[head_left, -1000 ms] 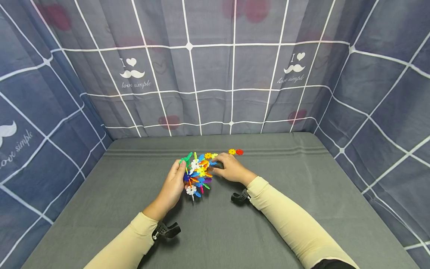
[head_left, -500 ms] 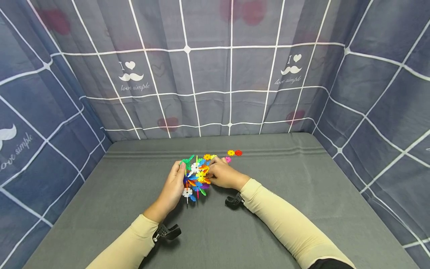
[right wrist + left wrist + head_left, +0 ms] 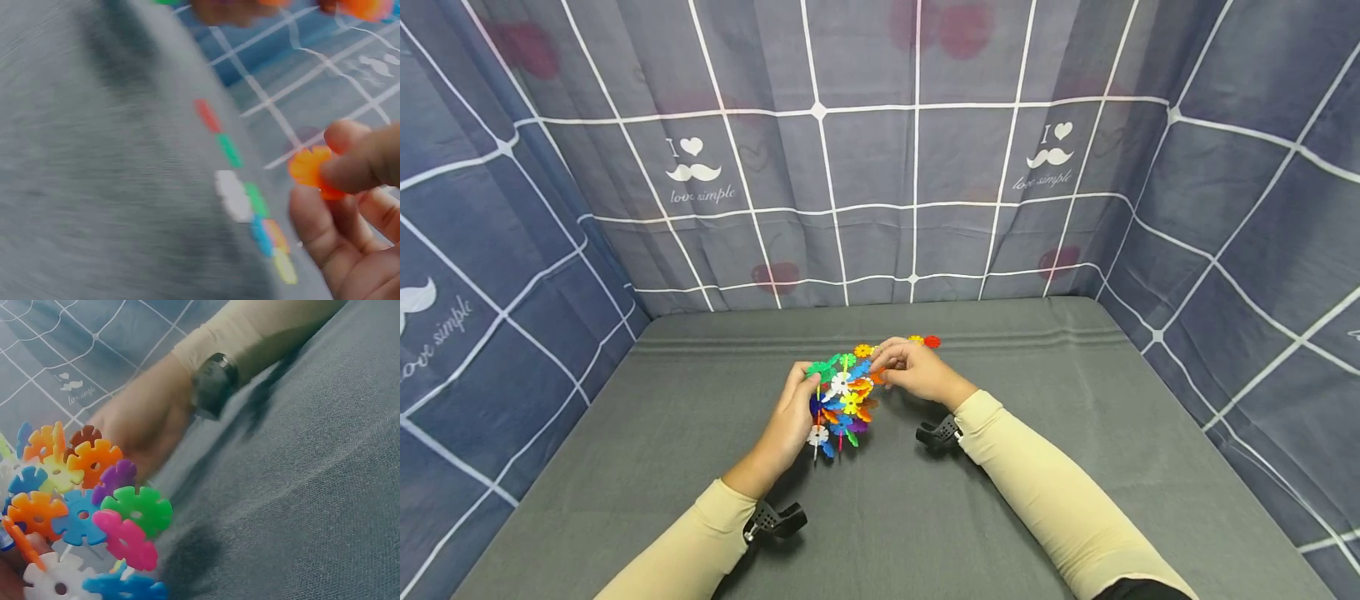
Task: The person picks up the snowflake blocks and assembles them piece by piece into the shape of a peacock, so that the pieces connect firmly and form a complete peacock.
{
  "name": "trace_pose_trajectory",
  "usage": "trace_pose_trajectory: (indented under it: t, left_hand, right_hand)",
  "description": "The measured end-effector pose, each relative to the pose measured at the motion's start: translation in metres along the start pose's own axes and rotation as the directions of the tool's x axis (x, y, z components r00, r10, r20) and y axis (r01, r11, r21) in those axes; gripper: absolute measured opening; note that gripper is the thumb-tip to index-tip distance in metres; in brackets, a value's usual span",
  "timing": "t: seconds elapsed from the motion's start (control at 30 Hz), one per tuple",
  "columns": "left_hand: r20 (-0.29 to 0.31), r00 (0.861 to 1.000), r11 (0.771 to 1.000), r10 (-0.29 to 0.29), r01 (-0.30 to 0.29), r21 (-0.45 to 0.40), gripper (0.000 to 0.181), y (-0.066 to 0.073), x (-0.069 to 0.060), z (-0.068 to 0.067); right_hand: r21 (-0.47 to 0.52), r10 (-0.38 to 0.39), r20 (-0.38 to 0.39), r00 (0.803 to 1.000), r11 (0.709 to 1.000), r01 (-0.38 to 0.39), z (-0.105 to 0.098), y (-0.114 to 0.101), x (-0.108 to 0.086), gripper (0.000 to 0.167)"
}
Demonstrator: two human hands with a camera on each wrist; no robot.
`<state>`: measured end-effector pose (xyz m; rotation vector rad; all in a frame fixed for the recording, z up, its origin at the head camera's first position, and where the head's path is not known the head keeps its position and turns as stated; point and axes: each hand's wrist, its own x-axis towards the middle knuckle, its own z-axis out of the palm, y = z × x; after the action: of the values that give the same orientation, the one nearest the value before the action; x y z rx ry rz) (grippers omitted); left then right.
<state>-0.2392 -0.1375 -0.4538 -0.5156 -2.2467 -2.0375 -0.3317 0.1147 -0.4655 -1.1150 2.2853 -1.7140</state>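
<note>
A cluster of joined, notched plastic discs (image 3: 842,400) in many colours is held in my left hand (image 3: 782,425), whose thumb lies over its left side. Close to the cluster's upper right, my right hand (image 3: 925,375) pinches an orange disc (image 3: 307,167) between thumb and fingers, as the right wrist view shows. In the left wrist view, pink (image 3: 127,540), green (image 3: 139,511) and purple discs stick out of the cluster, with white and blue ones below them. Most of the left fingers are hidden behind the cluster.
Loose discs lie on the grey cloth (image 3: 1000,500) behind the hands, a red one (image 3: 932,342) among them. The right wrist view shows several in a row, including a white one (image 3: 233,196). A checked curtain (image 3: 880,167) surrounds the back and sides.
The right hand has drawn back from the cluster to the right and slightly up, with an orange disc now visible at its fingertips. The cluster has tilted a little in the left hand.
</note>
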Motion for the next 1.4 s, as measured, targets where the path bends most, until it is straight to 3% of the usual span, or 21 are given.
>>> trace_pose_trajectory:
  t: [0.13,0.2,0.37,0.57,0.9,1.17,1.4]
  left_hand:
    - [-0.009,1.000,0.996,-0.001,0.001,0.085,0.025,0.002,-0.003,0.003]
    - [-0.003,1.000,0.991,0.004,-0.004,0.136,0.025,0.003,-0.005,0.005]
    - [0.040,0.998,0.969,0.038,-0.046,0.244,0.020,0.006,-0.006,0.010]
    - [0.076,0.996,0.944,0.048,-0.070,0.321,0.020,0.007,-0.008,0.011]
    - [0.141,0.987,0.922,0.076,-0.123,0.367,0.021,0.007,-0.008,0.012]
    - [0.135,0.987,0.906,0.086,-0.134,0.403,0.023,0.007,-0.009,0.013]
    - [0.166,0.983,0.897,0.085,-0.147,0.417,0.025,0.010,-0.010,0.014]
  right_hand:
    - [0.082,-0.005,-0.091,0.996,0.997,0.012,-0.017,-0.017,-0.002,0.018]
    - [0.108,-0.011,-0.092,0.996,0.994,0.021,-0.022,-0.030,-0.004,0.022]
    - [0.124,-0.075,-0.010,0.997,0.989,0.076,-0.027,-0.057,-0.004,0.025]
    - [0.126,-0.144,0.083,0.986,0.983,0.133,-0.017,-0.070,-0.002,0.024]
    - [0.158,-0.148,0.128,0.981,0.979,0.127,-0.008,-0.077,-0.005,0.019]
    - [0.107,-0.174,0.116,0.978,0.981,0.162,-0.010,-0.084,-0.006,0.016]
    - [0.052,-0.181,0.129,0.975,0.983,0.175,-0.010,-0.087,-0.006,0.015]
